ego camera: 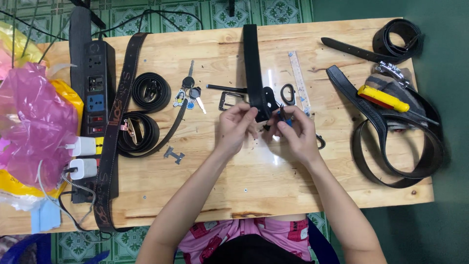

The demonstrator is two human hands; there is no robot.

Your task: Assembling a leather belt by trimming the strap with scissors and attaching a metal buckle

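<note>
A black belt strap [252, 63] runs from the table's far edge toward me. My left hand [235, 128] pinches its near end. My right hand [295, 133] sits beside it and grips a small blue-handled tool [285, 116] whose tip meets the strap end. A metal buckle frame [227, 100] lies just left of the strap, and a black loop [287, 94] just right. Small dark scraps dot the wood under my hands.
Two coiled belts [151, 91] and a long brown belt [116, 122] lie left, by a power strip [95, 98] and pink bags [34, 122]. Keys [189, 93] and a clear ruler [299, 80] sit mid-table. More belts [391, 156] and a yellow-handled screwdriver [386, 99] are right.
</note>
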